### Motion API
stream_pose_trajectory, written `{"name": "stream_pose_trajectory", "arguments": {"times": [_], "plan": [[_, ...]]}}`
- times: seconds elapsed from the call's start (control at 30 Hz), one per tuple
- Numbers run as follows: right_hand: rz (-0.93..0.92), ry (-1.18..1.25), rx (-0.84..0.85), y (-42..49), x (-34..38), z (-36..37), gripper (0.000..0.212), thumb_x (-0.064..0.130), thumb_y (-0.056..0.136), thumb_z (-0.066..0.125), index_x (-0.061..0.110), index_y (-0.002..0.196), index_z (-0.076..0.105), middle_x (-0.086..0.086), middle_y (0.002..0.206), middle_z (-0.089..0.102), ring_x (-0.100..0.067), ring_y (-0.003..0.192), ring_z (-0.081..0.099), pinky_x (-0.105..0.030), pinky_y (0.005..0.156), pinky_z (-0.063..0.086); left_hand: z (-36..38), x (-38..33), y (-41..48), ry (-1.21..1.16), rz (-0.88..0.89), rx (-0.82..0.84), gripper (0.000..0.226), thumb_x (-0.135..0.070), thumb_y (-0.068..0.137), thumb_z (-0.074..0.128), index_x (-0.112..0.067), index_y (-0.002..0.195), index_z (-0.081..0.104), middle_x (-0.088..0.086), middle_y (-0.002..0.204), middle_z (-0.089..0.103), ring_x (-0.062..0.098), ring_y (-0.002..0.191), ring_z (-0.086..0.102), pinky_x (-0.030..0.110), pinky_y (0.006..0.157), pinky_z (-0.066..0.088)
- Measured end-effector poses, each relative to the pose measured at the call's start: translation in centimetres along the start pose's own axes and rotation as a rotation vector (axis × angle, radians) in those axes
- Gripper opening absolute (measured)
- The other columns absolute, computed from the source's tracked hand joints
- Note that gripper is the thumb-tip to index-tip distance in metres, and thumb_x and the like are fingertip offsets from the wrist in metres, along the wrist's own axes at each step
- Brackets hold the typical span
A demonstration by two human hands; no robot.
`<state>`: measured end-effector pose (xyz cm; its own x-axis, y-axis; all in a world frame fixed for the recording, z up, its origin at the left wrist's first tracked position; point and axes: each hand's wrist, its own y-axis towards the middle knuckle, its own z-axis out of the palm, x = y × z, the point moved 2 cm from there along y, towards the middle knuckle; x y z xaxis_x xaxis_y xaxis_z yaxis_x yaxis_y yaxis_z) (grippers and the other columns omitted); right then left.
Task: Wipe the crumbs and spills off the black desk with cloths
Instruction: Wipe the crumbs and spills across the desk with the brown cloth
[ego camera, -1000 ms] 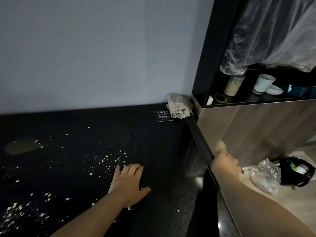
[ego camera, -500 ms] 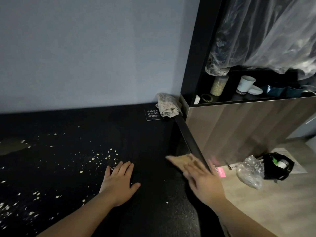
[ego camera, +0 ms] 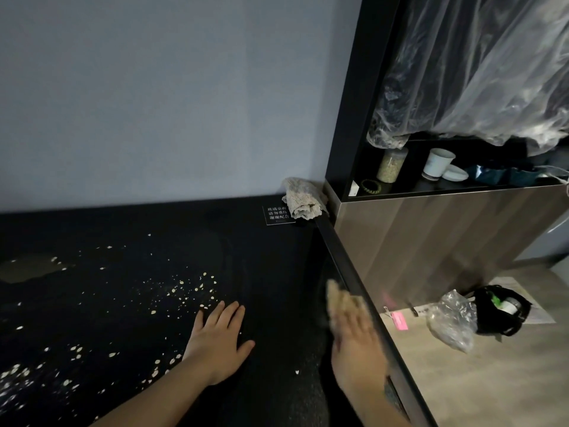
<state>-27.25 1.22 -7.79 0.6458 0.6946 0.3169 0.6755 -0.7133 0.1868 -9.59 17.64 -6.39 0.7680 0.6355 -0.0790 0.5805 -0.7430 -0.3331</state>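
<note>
The glossy black desk top [ego camera: 271, 272] is far from clean: pale oat-like crumbs [ego camera: 184, 288] lie scattered across its middle and thicker toward the near left corner, and a dull brownish spill [ego camera: 27, 268] sits at the far left edge, so by the look of it almost all the wiping remains to be done. The left hand [ego camera: 220, 343] lies flat on the desk with its fingers spread and nothing under them, just beside the nearest crumbs. The right hand [ego camera: 357, 340] hovers low over the right part of the desk near the dark edge rail, blurred, with a tan cloth [ego camera: 337, 298] showing beyond its fingertips; the fingers look stretched out over it, but whether they pinch the cloth I cannot tell. A second crumpled beige cloth [ego camera: 303, 200] rests untouched in the far right corner against the grey wall, partly covering a small black sign with white lettering [ego camera: 275, 214].
</note>
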Motion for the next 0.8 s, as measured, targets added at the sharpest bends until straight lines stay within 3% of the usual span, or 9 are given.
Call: {"name": "stream_pose_trajectory", "arguments": {"times": [0.07,0.17,0.23,0.3,0.37,0.5,0.6,0.67,0.8], "plan": [[-0.29,0.051,0.123,-2.8,4.0,0.3,0.069,0.036,0.078,0.025,0.037,0.147,0.023,0.014,0.154,0.016,-0.01,0.142,0.018,-0.029,0.115,0.017,0.0,0.0,0.0,-0.001,-0.005,-0.009,0.071,-0.055,0.095,0.025,-0.02,0.15,-0.003,-0.007,0.158,-0.006,0.016,0.144,-0.01,0.044,0.116,-0.004],[-0.592,0.105,0.169,-3.5,4.6,-1.4,0.054,0.029,0.082,0.046,0.04,0.135,0.044,0.015,0.139,0.048,-0.006,0.127,0.046,-0.023,0.107,0.028,0.0,-0.2,0.0,0.011,0.005,0.006,0.071,-0.055,0.095,0.025,-0.02,0.15,-0.003,-0.006,0.158,-0.006,0.017,0.144,-0.01,0.045,0.117,-0.004],[-0.458,0.037,0.127,-1.7,0.9,-1.5,0.06,0.023,0.089,0.044,0.044,0.143,0.027,0.02,0.15,0.03,-0.001,0.137,0.028,-0.02,0.104,0.028,0.0,-0.1,-0.2,0.01,0.007,0.012,0.071,-0.055,0.095,0.026,-0.02,0.15,-0.003,-0.006,0.158,-0.006,0.017,0.144,-0.01,0.045,0.117,-0.004],[-0.11,0.026,0.009,-0.5,-2.2,-1.5,0.059,0.033,0.089,0.019,0.035,0.148,0.023,0.013,0.156,0.014,-0.007,0.143,0.014,-0.026,0.113,0.022,0.2,-0.1,-0.5,0.006,0.004,0.007,0.07,-0.054,0.096,0.025,-0.02,0.15,-0.003,-0.006,0.158,-0.006,0.016,0.144,-0.01,0.045,0.117,-0.004],[0.031,0.026,-0.046,-1.1,-1.3,-0.9,0.069,0.027,0.08,0.015,0.029,0.15,0.017,0.009,0.156,0.016,-0.015,0.144,0.011,-0.035,0.115,0.024,0.4,-0.3,-0.7,0.0,0.002,-0.006,0.069,-0.053,0.096,0.024,-0.02,0.15,-0.003,-0.006,0.158,-0.006,0.016,0.144,-0.01,0.044,0.117,-0.003],[-0.428,0.171,0.139,-5.6,5.9,1.9,0.081,0.032,0.081,0.038,0.034,0.148,-0.007,0.017,0.155,-0.001,-0.011,0.134,0.035,-0.021,0.111,0.013,0.5,-0.4,-0.8,0.013,0.007,-0.016,0.067,-0.05,0.097,0.024,-0.019,0.15,-0.002,-0.006,0.158,-0.005,0.016,0.144,-0.01,0.045,0.117,-0.002],[-0.629,0.135,0.107,-3.5,4.4,-0.4,0.069,0.026,0.086,0.058,0.037,0.145,0.025,0.015,0.152,0.029,-0.003,0.136,0.032,-0.02,0.104,0.033,0.5,-0.2,-0.9,0.01,0.016,-0.017,0.067,-0.051,0.097,0.024,-0.02,0.15,-0.001,-0.006,0.158,-0.004,0.016,0.145,-0.009,0.045,0.117,-0.002],[-0.437,0.127,0.051,-1.0,0.4,-1.9,0.063,0.013,0.091,0.049,0.044,0.142,0.029,0.022,0.146,0.033,-0.001,0.137,0.027,-0.018,0.106,0.029,0.6,-0.2,-1.0,0.004,0.013,-0.017,0.067,-0.052,0.097,0.024,-0.02,0.15,-0.001,-0.006,0.158,-0.003,0.016,0.145,-0.009,0.045,0.117,-0.002],[0.414,0.048,-0.045,1.1,-4.5,-1.7,0.052,0.018,0.094,0.034,0.017,0.145,0.03,-0.006,0.149,0.035,-0.023,0.139,0.027,-0.036,0.105,0.033,0.6,-0.5,-1.2,-0.012,0.007,-0.014,0.066,-0.051,0.097,0.024,-0.02,0.15,-0.001,-0.006,0.158,-0.004,0.016,0.145,-0.009,0.045,0.118,0.0]]}}
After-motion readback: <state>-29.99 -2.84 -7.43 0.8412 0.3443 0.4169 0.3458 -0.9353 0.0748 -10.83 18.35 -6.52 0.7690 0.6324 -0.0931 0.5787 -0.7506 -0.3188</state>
